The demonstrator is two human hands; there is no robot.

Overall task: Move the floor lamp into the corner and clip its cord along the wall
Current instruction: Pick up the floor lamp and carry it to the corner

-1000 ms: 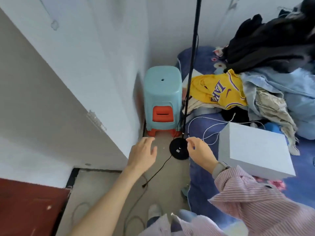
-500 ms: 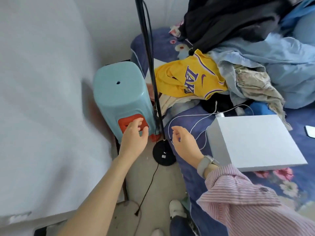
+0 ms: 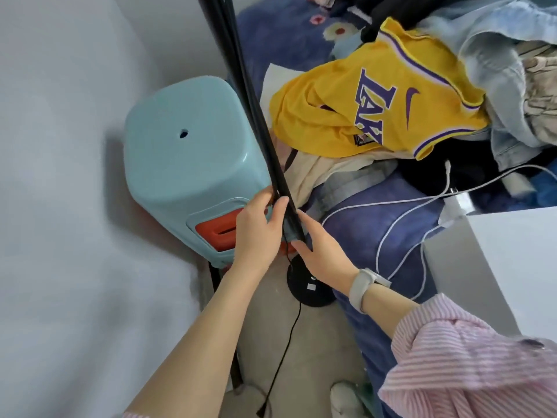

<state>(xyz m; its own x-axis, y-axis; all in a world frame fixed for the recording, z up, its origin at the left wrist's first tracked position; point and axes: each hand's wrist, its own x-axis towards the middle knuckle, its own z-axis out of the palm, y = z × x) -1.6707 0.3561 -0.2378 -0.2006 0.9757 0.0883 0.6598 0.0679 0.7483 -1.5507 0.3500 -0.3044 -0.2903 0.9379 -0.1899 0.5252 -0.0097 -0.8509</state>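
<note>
1. Pale walls [image 3: 75,206] fill the left side and meet at a corner at the far left, with a strip of grey floor [image 3: 316,351] running along their foot.
2. A light blue plastic stool [image 3: 187,164] with an orange insert stands against the wall near that corner.
3. The floor lamp [image 3: 259,125] rises just right of the stool; its black pole leans from the top edge down to a round black base [image 3: 310,288] on the floor, between stool and bed.
4. The left hand [image 3: 256,230] is curled around the pole low down, thumb and fingers closed on it.
5. The right hand [image 3: 322,251] presses the pole from the right, fingers bent against it just above the base; a pale watch sits on the wrist, a pink striped sleeve behind.
6. The lamp's black cord [image 3: 286,348] trails from the base toward the near edge, lying loose on the floor, its plug end near the bottom.
7. On the right, a blue bed [image 3: 376,212] holds a yellow jersey [image 3: 376,104], heaped clothes, white cables [image 3: 401,218] and a white box [image 3: 512,267].
</note>
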